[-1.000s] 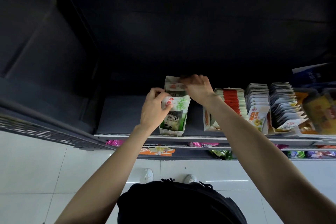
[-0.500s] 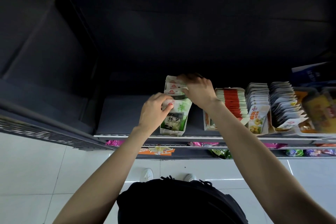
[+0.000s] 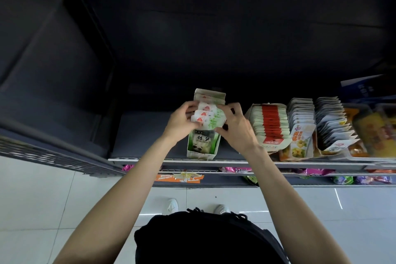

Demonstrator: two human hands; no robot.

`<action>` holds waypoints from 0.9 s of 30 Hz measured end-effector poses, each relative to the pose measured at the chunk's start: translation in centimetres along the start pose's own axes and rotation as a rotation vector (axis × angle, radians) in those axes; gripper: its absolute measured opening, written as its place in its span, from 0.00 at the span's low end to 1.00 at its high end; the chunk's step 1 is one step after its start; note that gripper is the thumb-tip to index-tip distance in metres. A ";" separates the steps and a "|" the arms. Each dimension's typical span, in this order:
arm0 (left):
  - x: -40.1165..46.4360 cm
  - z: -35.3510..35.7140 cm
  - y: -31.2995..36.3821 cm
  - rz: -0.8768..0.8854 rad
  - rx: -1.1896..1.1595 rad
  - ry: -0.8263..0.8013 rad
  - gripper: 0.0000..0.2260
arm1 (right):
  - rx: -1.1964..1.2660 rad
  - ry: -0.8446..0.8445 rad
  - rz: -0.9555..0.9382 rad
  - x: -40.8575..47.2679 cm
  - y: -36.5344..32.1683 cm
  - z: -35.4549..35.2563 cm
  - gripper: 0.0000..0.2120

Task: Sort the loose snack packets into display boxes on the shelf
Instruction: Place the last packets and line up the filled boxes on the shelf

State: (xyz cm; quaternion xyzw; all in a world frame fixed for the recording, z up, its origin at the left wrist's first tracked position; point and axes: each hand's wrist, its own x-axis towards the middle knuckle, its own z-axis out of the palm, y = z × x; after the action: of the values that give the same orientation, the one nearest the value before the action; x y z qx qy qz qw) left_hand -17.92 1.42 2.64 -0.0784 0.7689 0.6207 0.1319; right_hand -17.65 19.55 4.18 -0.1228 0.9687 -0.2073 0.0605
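Observation:
A narrow green and white display box [image 3: 203,148] with a panda print stands on the dark shelf [image 3: 141,135]. Several white and green snack packets [image 3: 209,117] with red logos stand in a row inside it. My left hand [image 3: 179,123] grips the left side of the front packets. My right hand [image 3: 234,127] grips their right side, fingers curled round the bundle. Both hands hold the packets together just above the box's front half.
To the right stand more display boxes: red and white packets [image 3: 271,122], yellow-printed packets [image 3: 301,128], grey and white packets [image 3: 333,122], orange packs [image 3: 372,130]. Lower shelves [image 3: 214,180] carry pink and green packets. Bare shelf lies left of the box.
My right hand came forward from the back of the box to the packets' right side. My left hand rose to the left side, so both now squeeze the front packets together.

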 end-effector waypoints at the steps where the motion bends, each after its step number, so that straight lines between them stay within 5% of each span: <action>1: 0.1 0.0 0.1 0.005 -0.058 -0.016 0.25 | 0.021 0.031 0.019 0.3 -0.1 0.4 0.27; 5: 0.1 -1.2 0.0 -0.024 -0.275 0.058 0.15 | 0.074 0.061 0.086 1.7 -0.2 0.9 0.25; 8: 0.4 -2.6 -1.2 0.053 -0.024 0.069 0.10 | 0.093 0.044 0.092 2.3 -0.1 0.7 0.23; 13: 1.1 -2.6 -0.7 0.180 0.385 0.021 0.18 | 0.142 0.040 0.074 2.5 -0.3 0.2 0.13; 18: 1.6 -1.8 -0.8 0.313 0.557 0.129 0.07 | 0.167 0.126 0.061 1.8 0.1 0.5 0.08; 22: 0.8 -1.8 -1.0 0.395 0.383 0.120 0.05 | 0.279 0.174 0.064 1.1 0.4 0.1 0.07; 27: 1.4 -0.6 -0.7 0.296 0.065 0.230 0.08 | 0.491 0.225 0.192 2.2 0.3 0.0 0.12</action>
State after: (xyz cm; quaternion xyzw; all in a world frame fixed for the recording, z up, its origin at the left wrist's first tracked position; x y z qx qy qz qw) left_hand -19.07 0.72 1.67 -0.0304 0.8016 0.5952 -0.0473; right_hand -19.82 19.24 3.95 0.0117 0.8973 -0.4413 0.0002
